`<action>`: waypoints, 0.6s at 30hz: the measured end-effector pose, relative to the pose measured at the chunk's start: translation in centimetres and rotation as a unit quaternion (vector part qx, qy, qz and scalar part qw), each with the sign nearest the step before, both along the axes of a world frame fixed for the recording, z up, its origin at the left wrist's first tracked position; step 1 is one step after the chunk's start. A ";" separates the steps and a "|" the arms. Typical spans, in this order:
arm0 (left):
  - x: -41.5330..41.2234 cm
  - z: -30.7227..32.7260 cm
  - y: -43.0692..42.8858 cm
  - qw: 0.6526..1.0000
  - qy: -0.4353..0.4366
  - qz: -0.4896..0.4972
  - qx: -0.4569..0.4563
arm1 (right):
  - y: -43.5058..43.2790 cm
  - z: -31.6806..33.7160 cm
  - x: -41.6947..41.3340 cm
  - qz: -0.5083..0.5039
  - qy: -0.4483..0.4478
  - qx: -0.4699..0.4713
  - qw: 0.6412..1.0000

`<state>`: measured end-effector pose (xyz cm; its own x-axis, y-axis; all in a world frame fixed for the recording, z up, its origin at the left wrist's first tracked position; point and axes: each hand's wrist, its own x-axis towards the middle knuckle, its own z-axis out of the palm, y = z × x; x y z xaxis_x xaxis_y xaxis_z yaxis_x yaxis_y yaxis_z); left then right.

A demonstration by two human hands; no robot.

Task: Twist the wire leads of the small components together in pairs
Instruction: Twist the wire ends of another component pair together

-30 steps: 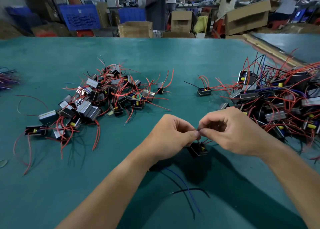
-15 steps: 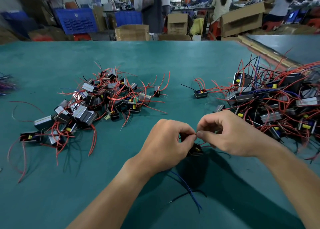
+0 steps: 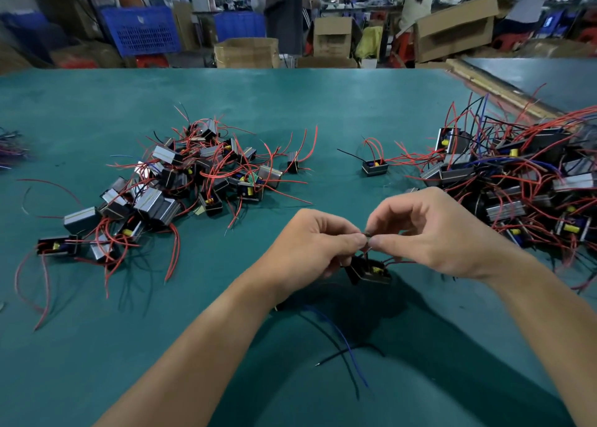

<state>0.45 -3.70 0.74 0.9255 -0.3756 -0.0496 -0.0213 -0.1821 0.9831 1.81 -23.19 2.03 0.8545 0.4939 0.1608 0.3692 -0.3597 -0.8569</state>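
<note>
Left hand [image 3: 311, 247]: thumb and forefinger pinch the wire leads [image 3: 365, 233].
Right hand [image 3: 439, 233]: pinches the same leads.
Component [image 3: 371, 271]: just below the fingertips, near centre, between left pile [image 3: 181, 181] and right pile [image 3: 517, 174].

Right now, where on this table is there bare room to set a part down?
Bare: the far strip of table behind both piles, and the near patch between the left pile and the left forearm. Crowded: the right pile beside the right hand, and loose wires between the forearms.
</note>
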 end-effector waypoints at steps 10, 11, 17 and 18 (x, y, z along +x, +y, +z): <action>-0.1 0.3 0.6 0.996 0.057 -0.064 -0.017 | -0.1 -0.3 0.1 0.027 -0.008 0.013 1.000; -0.1 0.3 0.7 0.995 0.065 -0.070 -0.020 | -0.1 -0.2 0.0 0.035 -0.001 0.018 0.999; 0.2 0.3 1.0 0.986 0.108 -0.115 -0.048 | -0.1 -0.1 -0.1 0.051 0.011 0.051 0.997; 0.3 0.3 1.1 0.985 0.114 -0.122 -0.052 | 0.0 -0.1 -0.2 0.054 0.006 0.054 0.997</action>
